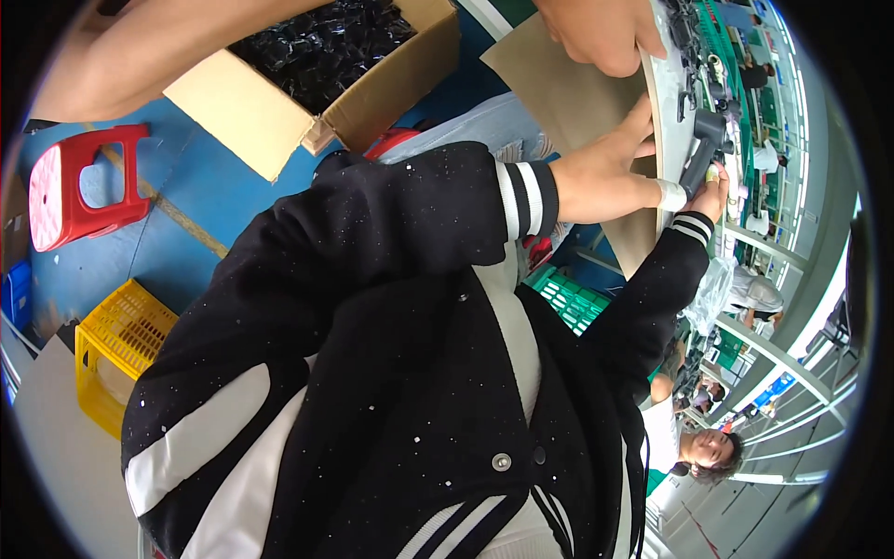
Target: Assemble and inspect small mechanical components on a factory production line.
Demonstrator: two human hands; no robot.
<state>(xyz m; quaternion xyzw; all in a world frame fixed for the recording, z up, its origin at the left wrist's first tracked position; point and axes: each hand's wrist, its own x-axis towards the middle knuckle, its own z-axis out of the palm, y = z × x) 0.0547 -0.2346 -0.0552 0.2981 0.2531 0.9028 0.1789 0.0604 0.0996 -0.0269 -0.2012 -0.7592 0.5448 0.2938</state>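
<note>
1. Gripping a dark gun-shaped tool (700, 156) at the table (668, 130) edge: right hand (715, 194), fingers partly hidden.
2. Left hand (610, 174) is right beside it; can't tell if it grips.
3. Co-worker's hand (605, 33): cut off on top.

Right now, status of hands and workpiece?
Left hand at dark pistol-shaped device. Right hand at its handle, grip partly hidden. Co-worker's hand close by, at bench edge.

Red stool (65, 191), yellow slotted crate (130, 326) on blue floor (200, 168); green basket (570, 300).
</note>
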